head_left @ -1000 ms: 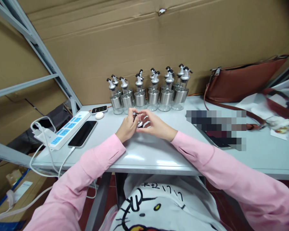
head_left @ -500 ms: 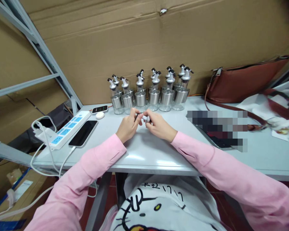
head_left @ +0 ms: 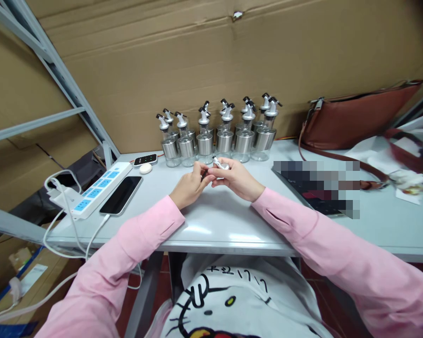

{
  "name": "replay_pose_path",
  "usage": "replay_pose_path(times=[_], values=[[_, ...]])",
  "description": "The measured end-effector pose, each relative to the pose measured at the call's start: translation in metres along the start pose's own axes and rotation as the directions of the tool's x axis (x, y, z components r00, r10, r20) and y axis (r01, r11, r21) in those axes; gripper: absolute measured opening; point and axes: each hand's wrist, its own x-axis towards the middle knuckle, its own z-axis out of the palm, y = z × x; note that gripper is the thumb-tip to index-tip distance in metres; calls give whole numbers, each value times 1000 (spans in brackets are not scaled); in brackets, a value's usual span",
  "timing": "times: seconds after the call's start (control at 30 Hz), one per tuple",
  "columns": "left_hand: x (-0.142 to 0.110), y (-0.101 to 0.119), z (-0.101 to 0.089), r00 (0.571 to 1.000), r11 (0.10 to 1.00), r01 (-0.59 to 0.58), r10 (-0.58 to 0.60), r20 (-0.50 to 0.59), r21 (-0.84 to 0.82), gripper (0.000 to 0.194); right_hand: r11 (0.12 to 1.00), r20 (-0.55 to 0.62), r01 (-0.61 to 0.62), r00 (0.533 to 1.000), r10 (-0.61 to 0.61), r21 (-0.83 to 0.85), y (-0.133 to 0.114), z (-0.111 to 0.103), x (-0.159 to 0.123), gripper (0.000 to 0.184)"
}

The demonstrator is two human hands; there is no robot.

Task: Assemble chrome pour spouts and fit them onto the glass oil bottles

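Observation:
Over the middle of the grey table, my right hand point(head_left: 234, 176) is closed around a white pour spout point(head_left: 220, 163), whose slim neck points up and left. My left hand point(head_left: 191, 185) meets it fingertip to fingertip. Its thumb and fingers pinch a small dark piece point(head_left: 204, 175), mostly covered, so I cannot tell what it is or whether it joins the spout. Just beyond my hands stand several glass oil bottles point(head_left: 224, 141) with steel bands, each topped by a white spout with a black flap.
A power strip point(head_left: 104, 188), a phone point(head_left: 121, 196), a round white case point(head_left: 145, 168) and a small black-faced device point(head_left: 145, 160) lie on the left. On the right are a brown bag point(head_left: 356, 117) and a blurred-out flat dark thing point(head_left: 303, 192). Cardboard point(head_left: 162, 56) stands behind.
The white spout has turned in my right hand and now points up and left. My right hand has shifted slightly right, and my left fingers have closed in beside it.

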Motion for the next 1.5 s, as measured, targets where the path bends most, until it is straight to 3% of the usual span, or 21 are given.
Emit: replay_pose_path(times=[0.37, 0.77, 0.97, 1.27, 1.5], values=[[1, 7, -4, 998, 993, -47, 42, 48, 110, 18, 992, -130, 42, 990, -58, -121, 6, -3, 4, 23], [3, 8, -8, 991, 989, -114, 107, 74, 95, 18, 946, -130, 82, 983, -129, -314, 12, -11, 9, 18], [3, 4, -6, 990, 992, -106, 98, 104, 71, 12, 861, -43, 147, 980, -192, -487, 15, -13, 11, 15], [3, 2, -4, 992, 992, -70, 58, 111, 108, 6, 645, 100, 288, 945, -312, -708, 21, -20, 13, 7], [3, 2, -2, 997, 992, -63, 56, 62, 113, 3, 611, 115, 295, 942, -316, -734, 18, -16, 10, 9]])
